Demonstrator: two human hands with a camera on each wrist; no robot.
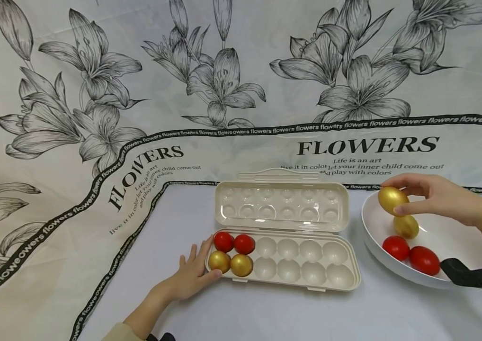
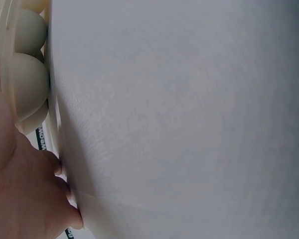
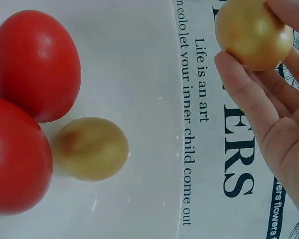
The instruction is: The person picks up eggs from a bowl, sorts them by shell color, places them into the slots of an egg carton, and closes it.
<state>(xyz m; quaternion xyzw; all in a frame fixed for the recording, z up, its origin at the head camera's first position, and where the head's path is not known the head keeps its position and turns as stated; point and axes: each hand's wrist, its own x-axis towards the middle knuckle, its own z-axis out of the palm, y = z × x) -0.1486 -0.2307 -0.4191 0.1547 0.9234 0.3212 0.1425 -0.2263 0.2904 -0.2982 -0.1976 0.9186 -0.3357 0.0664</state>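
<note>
Before the flower-print cloth (image 1: 234,158), your left hand (image 1: 191,279) rests loosely spread fingers against the carton's left end (image 1: 209,248), probably to steady it, and, near the bowl (image 1: 458,232), your right hand (image 1: 445,199) pinches a gold egg (image 1: 389,200) between thumb and fingertips, likely against slipping.

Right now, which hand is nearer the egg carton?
Left: the left hand touches the left end of the egg carton; the right hand is apart, beyond its right end.
</note>
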